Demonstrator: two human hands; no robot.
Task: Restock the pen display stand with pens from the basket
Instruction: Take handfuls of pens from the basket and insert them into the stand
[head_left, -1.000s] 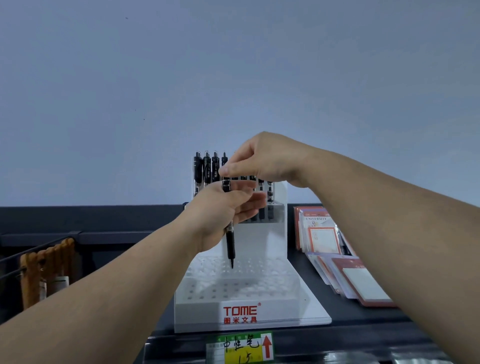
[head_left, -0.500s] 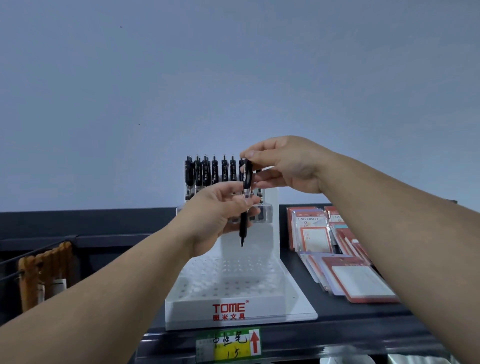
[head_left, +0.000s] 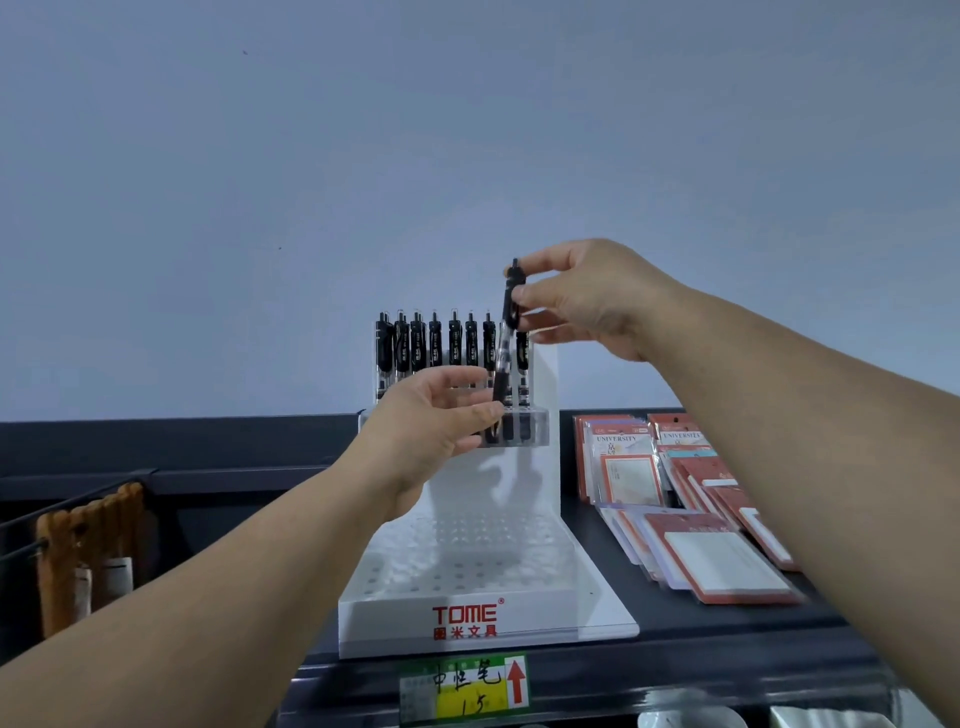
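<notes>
Pen (head_left: 505, 353): a second ago it hung low before the stand's holed base; now it is raised beside the right end of the upper tier (head_left: 524, 428), tip down and slightly tilted.
Right hand (head_left: 587, 301): has taken the clip end, pinched between thumb and fingertips.
Left hand (head_left: 431, 431): fingers loosely curved, thumb tip at the lower barrel; whether it grips cannot be told.
Meaning: probably a hand-over before slotting the pen in; the basket is out of view.
Pen display stand (head_left: 467, 587): glossy white acrylic with a stepped, perforated base, at the front edge of the dark shelf (head_left: 727, 639).
Standing pens (head_left: 436, 345): a row in the clear tier, with black clips and clear barrels.
</notes>
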